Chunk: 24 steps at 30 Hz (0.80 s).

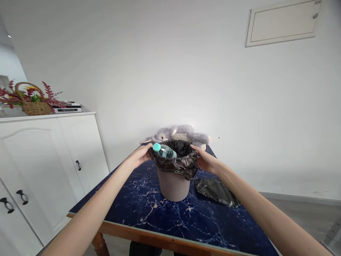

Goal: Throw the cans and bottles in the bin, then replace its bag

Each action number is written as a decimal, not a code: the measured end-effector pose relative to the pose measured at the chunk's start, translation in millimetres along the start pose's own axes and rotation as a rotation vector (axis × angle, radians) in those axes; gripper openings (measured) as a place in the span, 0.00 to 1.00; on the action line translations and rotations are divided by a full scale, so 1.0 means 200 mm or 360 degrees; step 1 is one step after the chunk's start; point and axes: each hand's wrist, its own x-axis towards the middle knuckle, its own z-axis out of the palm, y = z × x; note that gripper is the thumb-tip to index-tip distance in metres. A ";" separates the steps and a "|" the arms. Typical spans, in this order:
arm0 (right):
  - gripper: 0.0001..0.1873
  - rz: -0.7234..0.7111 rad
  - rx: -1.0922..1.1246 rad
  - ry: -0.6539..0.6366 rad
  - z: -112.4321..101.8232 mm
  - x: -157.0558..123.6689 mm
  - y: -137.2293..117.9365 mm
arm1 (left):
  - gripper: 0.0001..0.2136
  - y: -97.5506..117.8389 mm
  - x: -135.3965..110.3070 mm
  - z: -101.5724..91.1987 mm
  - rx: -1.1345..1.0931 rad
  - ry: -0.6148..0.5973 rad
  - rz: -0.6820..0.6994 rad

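Note:
A grey-brown trash can [174, 186] stands upright on the blue marbled table [133, 209]. A black trash bag [183, 165] lines it, its edge folded down over the rim. Inside leans a clear plastic bottle [167, 151] with a turquoise cap, the cap end poking out at the left of the rim. My left hand [141, 155] grips the bag at the left of the rim, beside the cap. At the right, my right hand [207, 160] has its fingers closed on the bag's edge. The lower part of the bottle is hidden in the can.
Right of the can lies another folded black plastic bag [217, 192]. Behind it, a grey plush toy [183, 133] rests against the wall. To the left stands a white cabinet [39, 153] topped by a wicker basket [36, 107] of flowers.

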 end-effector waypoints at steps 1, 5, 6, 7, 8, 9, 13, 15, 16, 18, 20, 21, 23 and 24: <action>0.16 -0.0011 -0.0014 0.0006 0.02 -0.01 0.00 | 0.12 0.00 -0.04 0.00 -0.0008 0.0035 -0.0031; 0.16 -0.0050 -0.0017 -0.0137 0.05 -0.04 0.00 | 0.09 0.03 -0.21 -0.02 -0.0026 0.0170 -0.0147; 0.18 -0.0063 -0.0014 -0.0181 0.04 -0.05 0.00 | 0.10 0.05 -0.25 -0.03 -0.0001 0.0223 -0.0150; 0.18 -0.0081 -0.0008 -0.0196 0.04 -0.05 0.00 | 0.10 0.07 -0.29 -0.03 0.0032 0.0283 -0.0134; 0.18 -0.0105 0.0002 -0.0177 0.03 -0.06 0.00 | 0.11 0.09 -0.32 -0.04 0.0068 0.0346 -0.0095; 0.18 -0.0130 0.0013 -0.0132 0.02 -0.06 -0.01 | 0.12 0.12 -0.35 -0.04 0.0098 0.0399 -0.0043; 0.25 -0.0232 0.0058 0.0021 -0.01 -0.05 -0.07 | 0.12 0.22 -0.38 -0.03 0.0086 0.0460 0.0140; 0.31 -0.0270 0.0084 0.0043 -0.02 -0.05 -0.12 | 0.11 0.25 -0.37 0.00 0.0018 0.0430 0.0203; 0.33 -0.0296 0.0109 0.0058 -0.01 -0.06 -0.14 | 0.11 0.26 -0.36 0.02 -0.0028 0.0417 0.0243; 0.35 -0.0357 0.0188 0.0087 0.01 -0.06 -0.20 | 0.11 0.28 -0.34 0.07 -0.0125 0.0429 0.0329; 0.36 -0.0416 0.0275 0.0116 0.03 -0.07 -0.27 | 0.11 0.29 -0.32 0.12 -0.0211 0.0494 0.0406; 0.36 -0.0438 0.0306 0.0128 0.04 -0.08 -0.30 | 0.12 0.31 -0.31 0.14 -0.0244 0.0530 0.0436; 0.37 -0.0483 0.0345 0.0144 0.07 -0.09 -0.37 | 0.13 0.34 -0.28 0.17 -0.0291 0.0588 0.0496; 0.38 -0.0513 0.0360 0.0150 0.08 -0.10 -0.41 | 0.13 0.36 -0.27 0.18 -0.0306 0.0607 0.0532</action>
